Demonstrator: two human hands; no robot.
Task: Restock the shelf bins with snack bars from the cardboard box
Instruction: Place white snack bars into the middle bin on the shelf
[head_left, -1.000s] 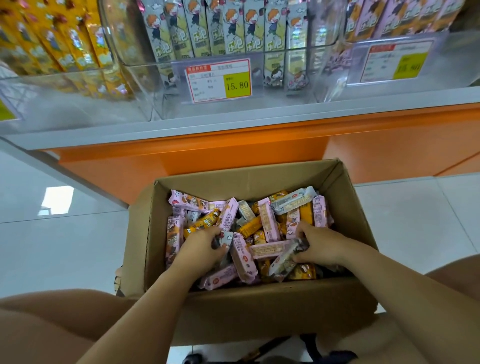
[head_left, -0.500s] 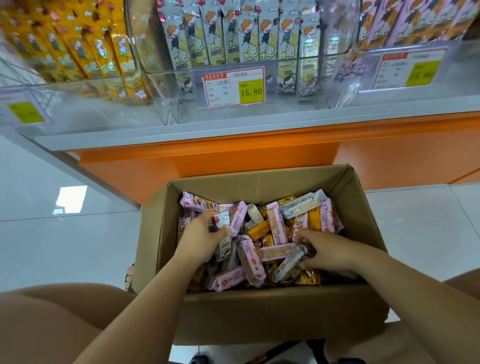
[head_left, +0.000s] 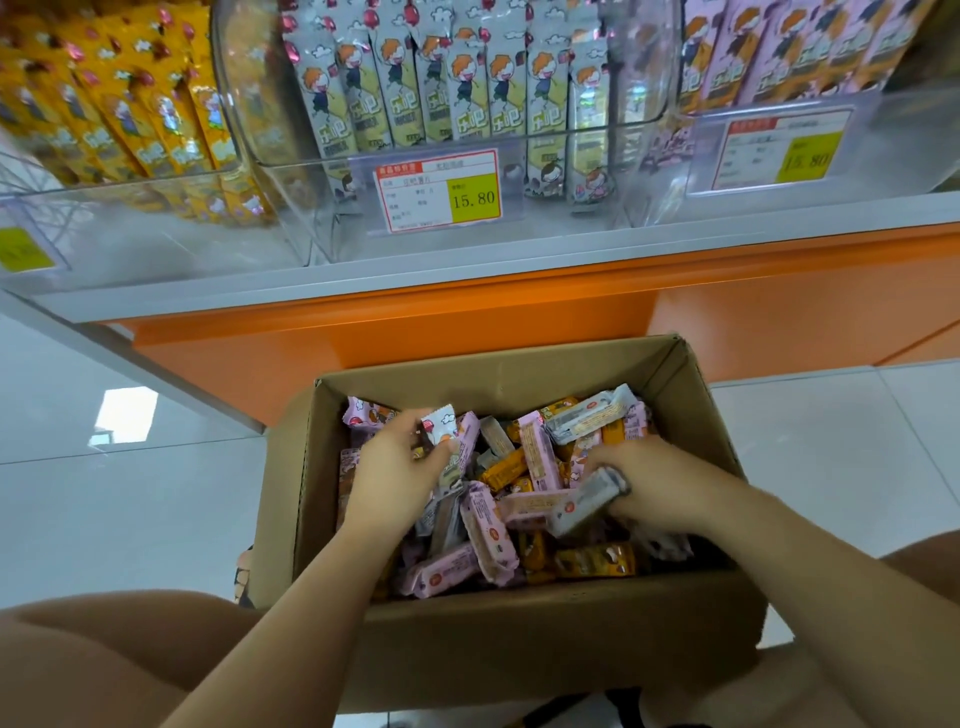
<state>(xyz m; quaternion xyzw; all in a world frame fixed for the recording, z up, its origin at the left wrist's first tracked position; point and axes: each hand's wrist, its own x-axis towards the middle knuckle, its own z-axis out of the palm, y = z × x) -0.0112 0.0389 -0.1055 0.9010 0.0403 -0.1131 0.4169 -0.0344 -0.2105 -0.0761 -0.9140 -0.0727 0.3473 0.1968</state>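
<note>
your left hand (head_left: 400, 470) pinches a grey bar (head_left: 439, 427), its top end poking up over the pile in the box (head_left: 493, 375). your right hand (head_left: 657, 483) is curled round a second bar (head_left: 584, 503), grey too, which lies slantwise on the pink bars (head_left: 488, 525). the box sits just below the shelf (head_left: 467, 283). up there the middle bin (head_left: 540, 228) holds grey packs (head_left: 467, 98) upright behind a price tag (head_left: 439, 189); the left bin (head_left: 130, 239) holds yellow ones, the right bin (head_left: 893, 150) pink.
</note>
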